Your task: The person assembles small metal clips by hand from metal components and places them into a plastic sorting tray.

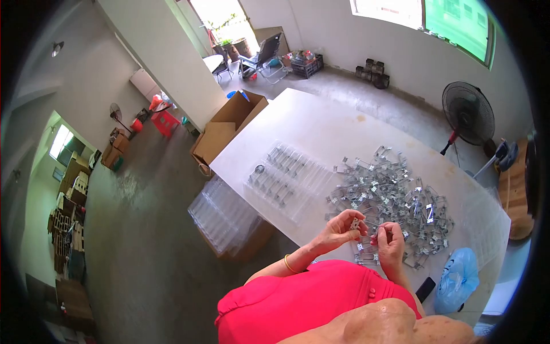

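Observation:
My left hand point(339, 231), with a gold-coloured bangle on its wrist, pinches a small silvery metal bracket point(354, 224) between thumb and fingers. Close beside it, my right hand point(391, 243) has its fingers curled and pressed together; what they hold is too small to make out. Both hands are above the near edge of a heap of similar metal brackets point(395, 192), which spreads over the white table point(321, 117). Left of the heap lies a clear plastic tray point(292, 198) with several metal brackets in some of its slots. A small round dark-rimmed object point(259, 169) rests on the tray's left side.
Stacked clear trays point(220, 209) fill a carton below the table's left edge. An open cardboard box point(229, 126) stands behind them. On the table's right are a blue plastic bag point(458, 278), a dark phone point(425, 289) and more clear plastic point(481, 221). A fan point(468, 113) stands beyond.

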A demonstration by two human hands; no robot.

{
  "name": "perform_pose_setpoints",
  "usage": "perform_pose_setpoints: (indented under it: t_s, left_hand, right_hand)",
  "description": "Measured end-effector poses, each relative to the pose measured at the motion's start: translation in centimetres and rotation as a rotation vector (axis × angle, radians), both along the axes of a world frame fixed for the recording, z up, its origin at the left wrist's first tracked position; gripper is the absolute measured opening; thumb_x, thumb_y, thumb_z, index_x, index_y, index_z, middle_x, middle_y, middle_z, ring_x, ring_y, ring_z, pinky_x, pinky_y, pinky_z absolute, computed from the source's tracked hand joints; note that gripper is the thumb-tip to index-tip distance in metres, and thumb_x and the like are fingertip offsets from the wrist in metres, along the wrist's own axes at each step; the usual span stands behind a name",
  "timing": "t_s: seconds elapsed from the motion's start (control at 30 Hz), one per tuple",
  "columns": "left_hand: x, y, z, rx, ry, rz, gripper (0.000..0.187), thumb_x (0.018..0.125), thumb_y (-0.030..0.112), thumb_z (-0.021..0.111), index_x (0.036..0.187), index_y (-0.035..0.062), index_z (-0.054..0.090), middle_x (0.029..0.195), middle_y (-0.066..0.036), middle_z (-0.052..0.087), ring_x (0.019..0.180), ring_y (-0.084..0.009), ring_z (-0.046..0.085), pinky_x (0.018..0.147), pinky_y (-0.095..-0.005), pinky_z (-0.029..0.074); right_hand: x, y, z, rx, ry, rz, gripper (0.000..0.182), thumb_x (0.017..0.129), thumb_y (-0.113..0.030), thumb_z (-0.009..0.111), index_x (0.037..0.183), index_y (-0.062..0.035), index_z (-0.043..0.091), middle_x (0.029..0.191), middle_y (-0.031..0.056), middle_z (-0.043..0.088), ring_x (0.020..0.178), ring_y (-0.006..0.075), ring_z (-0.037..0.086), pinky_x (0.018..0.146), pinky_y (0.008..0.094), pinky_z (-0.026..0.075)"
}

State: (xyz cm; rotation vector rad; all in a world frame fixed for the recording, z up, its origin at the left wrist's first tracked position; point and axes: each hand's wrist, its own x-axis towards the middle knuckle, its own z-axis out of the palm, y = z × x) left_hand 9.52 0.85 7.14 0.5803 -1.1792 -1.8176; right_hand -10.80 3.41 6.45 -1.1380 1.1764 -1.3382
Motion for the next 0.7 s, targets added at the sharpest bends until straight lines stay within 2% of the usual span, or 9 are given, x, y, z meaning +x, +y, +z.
perform_pose_setpoints:
  t_s: [0.07, 0.2, 0.27, 0.3, 0.33, 0.37, 0.4, 0.5, 0.7]
  left_hand:
    - [1.1, -0.3, 0.2, 0.028, 0.008, -0.007, 0.038, 0.098, -0.001, 0.056, 0.134, 0.006, 0.045, 0.116, -0.008, 0.062, 0.108, -0.0151, 0.061, 0.092, -0.0338, 0.052]
    - [3.7, -1.0, 0.5, 0.171, 0.081, -0.086, 0.033, 0.1, 0.013, 0.059, 0.13, 0.0029, 0.05, 0.117, -0.012, 0.065, 0.111, -0.0207, 0.063, 0.092, -0.0379, 0.053]
    - [5.0, -1.5, 0.2, 0.284, 0.126, -0.1, 0.03, 0.102, 0.017, 0.058, 0.127, 0.0017, 0.052, 0.117, -0.014, 0.066, 0.111, -0.0233, 0.064, 0.091, -0.0395, 0.054]
    - [5.7, -1.9, -0.3, 0.347, 0.184, -0.152, 0.028, 0.103, 0.021, 0.056, 0.123, 0.0023, 0.054, 0.117, -0.014, 0.066, 0.109, -0.0246, 0.065, 0.089, -0.04, 0.055]
    - [6.4, -2.3, -0.5, 0.41, 0.243, -0.204, 0.027, 0.104, 0.026, 0.055, 0.119, 0.0028, 0.055, 0.117, -0.015, 0.067, 0.107, -0.0259, 0.067, 0.087, -0.0405, 0.056]
    - [6.9, -2.5, -0.3, 0.461, 0.222, -0.206, 0.024, 0.103, 0.025, 0.055, 0.113, 0.0025, 0.056, 0.116, -0.015, 0.067, 0.098, -0.0271, 0.07, 0.077, -0.0398, 0.059]
    - [7.5, -2.7, -0.5, 0.464, 0.225, -0.205, 0.024, 0.103, 0.025, 0.055, 0.113, 0.0025, 0.056, 0.116, -0.015, 0.067, 0.098, -0.0271, 0.07, 0.077, -0.0398, 0.059]
    - [9.0, -3.1, -0.3, 0.45, 0.076, -0.297, 0.022, 0.102, 0.023, 0.057, 0.107, 0.0013, 0.057, 0.106, -0.011, 0.066, 0.086, -0.0239, 0.072, 0.065, -0.0333, 0.06]
    - [11.0, -4.7, -1.2, 0.428, 0.041, -0.406, 0.021, 0.101, 0.021, 0.059, 0.105, -0.0001, 0.059, 0.099, -0.009, 0.064, 0.086, -0.0213, 0.07, 0.068, -0.0329, 0.059]
  right_hand:
    - [0.5, -0.3, 0.3, 0.022, 0.0, 0.058, 0.004, 0.101, -0.002, 0.051, 0.098, -0.0032, 0.049, 0.094, 0.0042, 0.055, 0.072, 0.0088, 0.059, 0.063, 0.0248, 0.054]
    - [2.3, -1.1, 0.6, -0.031, 0.065, 0.052, 0.007, 0.098, 0.001, 0.054, 0.097, -0.0033, 0.049, 0.094, 0.005, 0.055, 0.073, 0.0079, 0.059, 0.062, 0.025, 0.052]
    - [3.2, -1.5, 1.1, -0.302, 0.407, 0.015, 0.013, 0.093, 0.004, 0.06, 0.097, -0.0032, 0.05, 0.095, 0.0084, 0.057, 0.07, 0.0121, 0.059, 0.06, 0.0265, 0.05]
    - [3.5, -1.8, 1.8, -0.3, 0.408, 0.017, 0.013, 0.093, 0.004, 0.06, 0.097, -0.0032, 0.05, 0.095, 0.0084, 0.057, 0.07, 0.0121, 0.059, 0.06, 0.0265, 0.05]
    - [3.9, -2.0, 2.7, -0.45, 0.543, 0.025, 0.016, 0.09, 0.005, 0.062, 0.096, -0.0034, 0.05, 0.096, 0.0106, 0.058, 0.07, 0.0176, 0.061, 0.059, 0.0296, 0.051]
    - [4.4, -2.1, 3.4, -0.601, 0.678, 0.034, 0.02, 0.087, 0.006, 0.065, 0.096, -0.0036, 0.05, 0.098, 0.0129, 0.059, 0.07, 0.0231, 0.063, 0.059, 0.0328, 0.051]
    - [4.8, -2.2, 3.7, -0.599, 0.68, 0.037, 0.02, 0.087, 0.006, 0.065, 0.096, -0.0036, 0.05, 0.098, 0.0129, 0.059, 0.07, 0.0231, 0.063, 0.059, 0.0328, 0.051]
    - [6.0, -2.3, 4.2, -0.575, 0.747, 0.158, 0.022, 0.083, 0.005, 0.067, 0.096, -0.0052, 0.052, 0.102, 0.0134, 0.061, 0.077, 0.0358, 0.066, 0.061, 0.0424, 0.054]
    - [7.9, -3.3, 3.9, -0.653, 0.807, 0.214, 0.022, 0.082, 0.002, 0.07, 0.095, -0.0051, 0.054, 0.103, 0.0125, 0.062, 0.078, 0.0349, 0.067, 0.062, 0.0416, 0.055]
